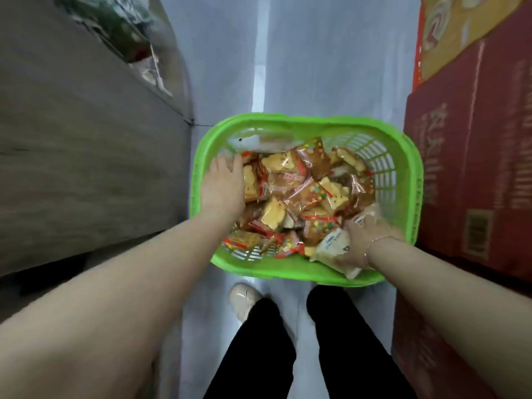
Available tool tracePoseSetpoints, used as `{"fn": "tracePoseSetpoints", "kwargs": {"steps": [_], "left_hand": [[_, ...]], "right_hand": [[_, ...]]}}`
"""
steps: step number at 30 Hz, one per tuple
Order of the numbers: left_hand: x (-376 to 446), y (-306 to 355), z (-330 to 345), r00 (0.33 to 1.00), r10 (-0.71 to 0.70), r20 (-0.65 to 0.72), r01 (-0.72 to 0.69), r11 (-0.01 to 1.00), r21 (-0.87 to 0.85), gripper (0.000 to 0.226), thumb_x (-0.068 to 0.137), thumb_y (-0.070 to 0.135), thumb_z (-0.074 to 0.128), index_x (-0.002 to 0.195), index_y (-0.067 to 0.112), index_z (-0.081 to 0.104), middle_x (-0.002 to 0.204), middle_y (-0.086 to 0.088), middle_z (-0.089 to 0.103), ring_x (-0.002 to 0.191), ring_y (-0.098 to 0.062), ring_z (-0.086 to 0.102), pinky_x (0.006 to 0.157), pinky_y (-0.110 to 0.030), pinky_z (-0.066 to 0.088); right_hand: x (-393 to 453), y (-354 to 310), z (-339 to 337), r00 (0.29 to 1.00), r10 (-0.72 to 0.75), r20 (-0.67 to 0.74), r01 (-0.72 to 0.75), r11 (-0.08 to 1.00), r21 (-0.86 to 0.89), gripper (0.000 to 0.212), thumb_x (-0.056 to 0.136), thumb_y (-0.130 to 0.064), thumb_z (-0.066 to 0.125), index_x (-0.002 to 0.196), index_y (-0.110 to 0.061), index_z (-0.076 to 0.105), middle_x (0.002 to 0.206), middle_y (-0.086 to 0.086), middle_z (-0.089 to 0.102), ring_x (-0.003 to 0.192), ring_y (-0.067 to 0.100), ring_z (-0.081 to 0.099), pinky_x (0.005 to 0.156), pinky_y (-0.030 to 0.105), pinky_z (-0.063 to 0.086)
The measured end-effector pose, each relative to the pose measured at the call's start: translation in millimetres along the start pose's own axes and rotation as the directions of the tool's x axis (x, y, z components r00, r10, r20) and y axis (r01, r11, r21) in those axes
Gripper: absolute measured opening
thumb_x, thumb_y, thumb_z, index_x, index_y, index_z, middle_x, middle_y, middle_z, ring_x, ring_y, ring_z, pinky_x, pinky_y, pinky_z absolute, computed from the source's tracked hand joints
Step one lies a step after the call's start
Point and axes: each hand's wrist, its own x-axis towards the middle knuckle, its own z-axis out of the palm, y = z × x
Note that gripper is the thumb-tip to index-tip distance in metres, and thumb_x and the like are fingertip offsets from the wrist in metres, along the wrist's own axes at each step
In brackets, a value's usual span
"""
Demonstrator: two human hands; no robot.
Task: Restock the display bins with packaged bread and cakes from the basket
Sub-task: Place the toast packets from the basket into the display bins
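Observation:
A green plastic basket (400,180) sits on the floor in front of me, filled with several clear-wrapped bear-shaped cakes (290,194) and sprinkled breads. My left hand (223,185) reaches into the basket's left side, palm down on the packets with fingers spread toward a white pack (253,142) at the far rim. At the near right corner my right hand (362,240) is closed on a white wrapped bread pack (331,249). A thin bracelet circles that wrist.
A grey display counter (86,156) runs along the left, with bagged goods (135,44) on top. Red cardboard cartons (472,168) are stacked on the right. Pale floor (316,67) stretches ahead between them. My legs in black trousers (288,355) and a light shoe (244,298) stand just behind the basket.

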Motion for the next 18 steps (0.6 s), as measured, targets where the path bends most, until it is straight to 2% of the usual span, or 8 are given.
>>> {"fn": "tracePoseSetpoints", "kwargs": {"steps": [3,7,10,13,15,16,17,18], "left_hand": [[8.2,1.2,7.1,0.996,-0.040,0.077,0.022,0.976,0.218,0.064,0.092,0.013,0.048,0.146,0.003,0.015,0.135,-0.021,0.040,0.121,-0.034,0.045,0.093,-0.038,0.042],[11.2,10.5,0.1,0.981,-0.105,0.164,0.056,0.958,0.281,0.065,0.096,0.014,0.043,0.145,-0.010,0.007,0.140,-0.029,0.033,0.126,-0.037,0.039,0.101,-0.038,0.037],[3.4,17.0,-23.6,0.951,-0.174,0.254,0.128,0.974,0.187,0.059,0.095,0.018,0.048,0.147,0.009,0.021,0.136,-0.025,0.039,0.125,-0.037,0.041,0.098,-0.042,0.040],[-16.3,16.8,-45.8,0.940,-0.104,0.325,0.112,0.994,-0.006,0.060,0.091,0.011,0.045,0.147,0.023,0.028,0.137,-0.022,0.038,0.125,-0.039,0.041,0.100,-0.044,0.039],[-36.4,13.9,-62.8,0.920,-0.031,0.390,0.135,0.961,-0.243,0.066,0.087,0.002,0.045,0.148,0.024,0.032,0.143,-0.018,0.040,0.128,-0.035,0.043,0.106,-0.037,0.037],[-48.5,12.3,-72.6,0.911,-0.005,0.413,0.173,0.912,-0.371,0.066,0.086,-0.001,0.045,0.146,0.023,0.036,0.141,-0.015,0.046,0.127,-0.031,0.046,0.104,-0.033,0.038],[-61.5,10.0,-83.2,0.901,0.004,0.434,0.233,0.839,-0.492,0.063,0.086,-0.004,0.047,0.143,0.022,0.042,0.134,-0.013,0.054,0.119,-0.029,0.053,0.099,-0.030,0.041],[-76.3,7.7,-95.4,0.886,0.009,0.464,0.309,0.735,-0.603,0.060,0.087,-0.006,0.048,0.140,0.020,0.046,0.121,-0.012,0.059,0.105,-0.027,0.058,0.090,-0.029,0.044]], "right_hand": [[9.7,1.0,15.0,0.999,0.031,-0.034,-0.030,0.999,0.024,0.102,0.064,-0.072,0.060,0.146,-0.026,0.019,0.150,0.016,0.021,0.139,0.035,0.019,0.109,0.043,0.024],[16.5,-1.4,2.5,0.996,0.081,0.041,-0.087,0.983,0.163,0.082,0.067,-0.048,0.072,0.137,-0.024,0.037,0.139,0.019,0.026,0.130,0.038,0.031,0.105,0.040,0.037],[15.5,-0.5,-13.7,0.990,0.121,0.066,-0.135,0.947,0.290,0.060,0.073,-0.024,0.072,0.127,-0.014,0.049,0.138,0.019,0.025,0.120,0.035,0.045,0.096,0.035,0.047],[5.2,7.6,-28.1,0.988,0.153,-0.016,-0.122,0.845,0.521,0.049,0.075,-0.009,0.069,0.122,-0.012,0.054,0.140,0.020,0.029,0.122,0.032,0.044,0.096,0.032,0.044],[-12.0,18.4,-39.1,0.976,0.201,-0.085,-0.085,0.708,0.701,0.052,0.074,-0.005,0.069,0.123,-0.013,0.056,0.137,0.021,0.035,0.120,0.031,0.046,0.097,0.032,0.044],[-24.4,24.2,-45.8,0.964,0.237,-0.117,-0.055,0.611,0.790,0.051,0.071,-0.003,0.071,0.120,-0.012,0.058,0.133,0.020,0.043,0.114,0.031,0.050,0.095,0.033,0.046],[-39.4,30.3,-54.3,0.953,0.270,-0.137,-0.002,0.460,0.888,0.048,0.068,-0.001,0.073,0.114,-0.010,0.062,0.124,0.020,0.054,0.106,0.030,0.056,0.088,0.034,0.050],[-57.7,35.7,-65.7,0.957,0.269,-0.112,0.051,0.223,0.974,0.043,0.067,0.003,0.072,0.108,-0.007,0.064,0.115,0.020,0.062,0.097,0.029,0.060,0.081,0.035,0.053]]}}
